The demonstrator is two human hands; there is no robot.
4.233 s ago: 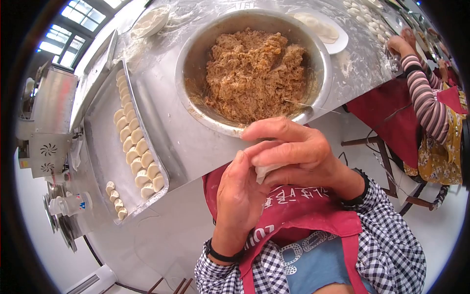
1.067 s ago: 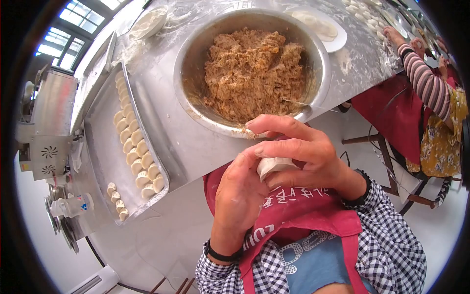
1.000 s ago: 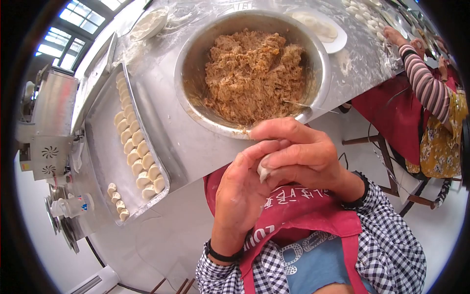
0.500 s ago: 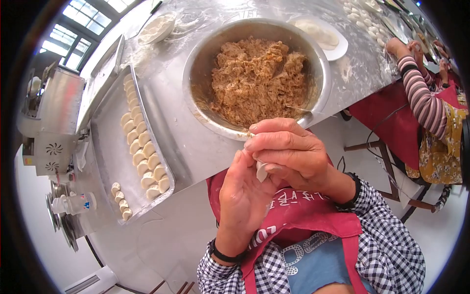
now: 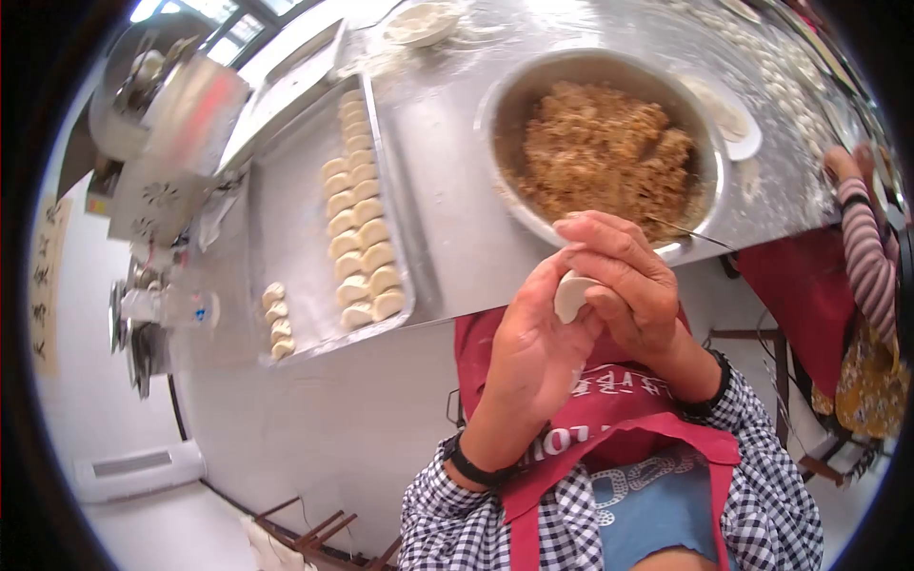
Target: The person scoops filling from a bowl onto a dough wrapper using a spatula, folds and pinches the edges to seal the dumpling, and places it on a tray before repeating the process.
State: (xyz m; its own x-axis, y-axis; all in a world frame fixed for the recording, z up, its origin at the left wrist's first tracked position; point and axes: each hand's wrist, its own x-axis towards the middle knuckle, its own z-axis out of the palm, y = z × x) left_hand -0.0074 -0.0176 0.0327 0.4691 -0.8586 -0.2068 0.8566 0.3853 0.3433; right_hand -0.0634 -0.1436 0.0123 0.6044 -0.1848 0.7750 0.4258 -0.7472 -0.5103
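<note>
A pale folded dumpling [image 5: 573, 297] is pinched between my two hands, in front of the near rim of the filling bowl. My left hand [image 5: 533, 347] supports it from the left, palm turned up, with its fingertips partly hidden. Curled over its top and right side are the fingers of my right hand [image 5: 633, 285]. The wide metal bowl [image 5: 495, 157] holds brown minced filling [image 5: 605, 157], with a thin metal utensil [image 5: 687, 231] leaning at its near right edge. To the left lies a metal tray [image 5: 295, 209] with rows of finished dumplings [image 5: 371, 230].
Another plate [image 5: 745, 141] stands right of the bowl, and a floury dish [image 5: 424, 24] sits at the back. A co-worker's striped sleeve [image 5: 866, 228] and hands are at far right, near many small dough pieces [image 5: 781, 81]. A plastic container [image 5: 190, 309] is left of the tray.
The view has turned, so the tray and bowl appear farther right. My hands, still together, have turned the dumpling so more of its pale side shows.
</note>
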